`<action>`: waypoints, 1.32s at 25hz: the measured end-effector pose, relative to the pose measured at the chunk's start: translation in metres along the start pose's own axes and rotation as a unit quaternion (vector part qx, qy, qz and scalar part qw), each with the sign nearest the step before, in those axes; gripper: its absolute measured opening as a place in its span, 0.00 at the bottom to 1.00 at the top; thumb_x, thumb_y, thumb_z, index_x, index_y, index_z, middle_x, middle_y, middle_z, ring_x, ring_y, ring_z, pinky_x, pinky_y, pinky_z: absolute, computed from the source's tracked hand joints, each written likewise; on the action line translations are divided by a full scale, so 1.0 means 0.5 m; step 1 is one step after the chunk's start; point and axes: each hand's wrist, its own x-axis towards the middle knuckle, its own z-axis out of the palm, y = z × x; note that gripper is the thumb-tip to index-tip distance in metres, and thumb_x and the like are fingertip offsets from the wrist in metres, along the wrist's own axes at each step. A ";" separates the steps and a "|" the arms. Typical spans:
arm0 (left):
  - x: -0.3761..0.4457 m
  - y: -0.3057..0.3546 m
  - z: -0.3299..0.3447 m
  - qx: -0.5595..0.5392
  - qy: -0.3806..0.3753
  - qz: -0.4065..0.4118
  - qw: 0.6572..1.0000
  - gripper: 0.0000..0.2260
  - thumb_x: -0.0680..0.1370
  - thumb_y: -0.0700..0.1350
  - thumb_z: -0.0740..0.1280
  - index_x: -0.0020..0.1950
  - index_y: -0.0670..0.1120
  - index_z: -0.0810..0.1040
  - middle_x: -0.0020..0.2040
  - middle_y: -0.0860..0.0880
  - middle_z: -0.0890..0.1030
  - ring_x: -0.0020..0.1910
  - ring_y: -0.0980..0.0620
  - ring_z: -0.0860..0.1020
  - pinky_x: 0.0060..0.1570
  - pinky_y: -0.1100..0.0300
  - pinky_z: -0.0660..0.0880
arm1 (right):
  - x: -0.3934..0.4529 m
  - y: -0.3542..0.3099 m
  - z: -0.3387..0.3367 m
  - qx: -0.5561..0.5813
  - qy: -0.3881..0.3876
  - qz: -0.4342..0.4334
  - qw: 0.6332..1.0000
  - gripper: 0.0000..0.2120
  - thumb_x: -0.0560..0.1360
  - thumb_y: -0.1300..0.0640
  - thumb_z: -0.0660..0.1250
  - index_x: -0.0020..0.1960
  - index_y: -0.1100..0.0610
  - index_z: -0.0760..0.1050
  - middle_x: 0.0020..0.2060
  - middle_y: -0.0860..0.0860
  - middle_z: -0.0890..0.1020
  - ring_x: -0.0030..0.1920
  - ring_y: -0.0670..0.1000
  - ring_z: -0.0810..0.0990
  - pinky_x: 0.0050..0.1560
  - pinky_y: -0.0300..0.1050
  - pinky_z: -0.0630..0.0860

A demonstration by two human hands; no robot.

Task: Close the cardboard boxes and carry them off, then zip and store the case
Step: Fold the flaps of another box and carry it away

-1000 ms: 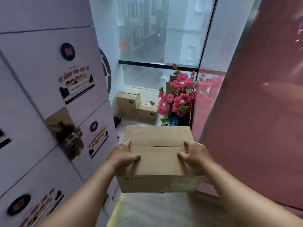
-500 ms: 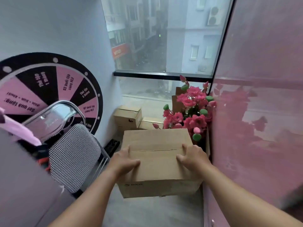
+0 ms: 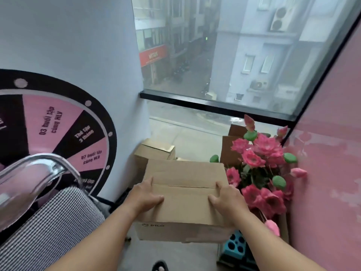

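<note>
Closed cardboard box (image 3: 185, 194) — gripped by left hand (image 3: 145, 197), right hand (image 3: 226, 198).

You have only one view, from the camera on your head. It looks forward and down along both forearms, so the cardboard box (image 3: 185, 194) sits near, in the lower middle. Further ahead it faces the window (image 3: 224, 55) in the corner. The wide lens bends the walls at the edges.
</note>
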 end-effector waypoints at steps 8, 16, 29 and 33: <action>0.470 0.015 -0.116 -0.004 -0.035 0.009 0.999 0.40 0.69 0.57 0.74 0.78 0.52 0.62 0.69 0.48 0.75 0.67 0.47 0.73 0.61 0.61 0.68 | 0.423 -0.128 -0.010 0.036 0.012 0.038 0.999 0.25 0.73 0.46 0.69 0.68 0.54 0.73 0.58 0.58 0.79 0.60 0.60 0.77 0.59 0.51 0.75; 0.887 0.047 -0.095 0.029 -0.074 -0.007 0.997 0.38 0.69 0.46 0.73 0.78 0.55 0.63 0.71 0.49 0.74 0.64 0.50 0.74 0.53 0.65 0.66 | 0.792 -0.115 0.042 0.067 -0.001 0.077 0.995 0.31 0.74 0.46 0.67 0.75 0.50 0.63 0.58 0.58 0.75 0.58 0.62 0.78 0.57 0.53 0.76; 1.356 -0.077 0.234 0.030 -0.136 -0.027 0.990 0.32 0.69 0.43 0.70 0.70 0.63 0.68 0.64 0.59 0.77 0.56 0.51 0.77 0.48 0.63 0.69 | 1.200 0.076 0.313 0.072 -0.084 0.239 0.965 0.43 0.71 0.45 0.73 0.77 0.41 0.51 0.59 0.56 0.66 0.51 0.59 0.77 0.57 0.49 0.74; 1.432 -0.152 0.366 0.019 -0.165 -0.032 0.986 0.32 0.68 0.43 0.70 0.69 0.63 0.66 0.60 0.54 0.79 0.49 0.51 0.76 0.45 0.60 0.71 | 1.263 0.148 0.417 0.047 -0.088 0.269 0.958 0.43 0.69 0.44 0.73 0.73 0.37 0.49 0.54 0.50 0.60 0.44 0.54 0.73 0.52 0.51 0.74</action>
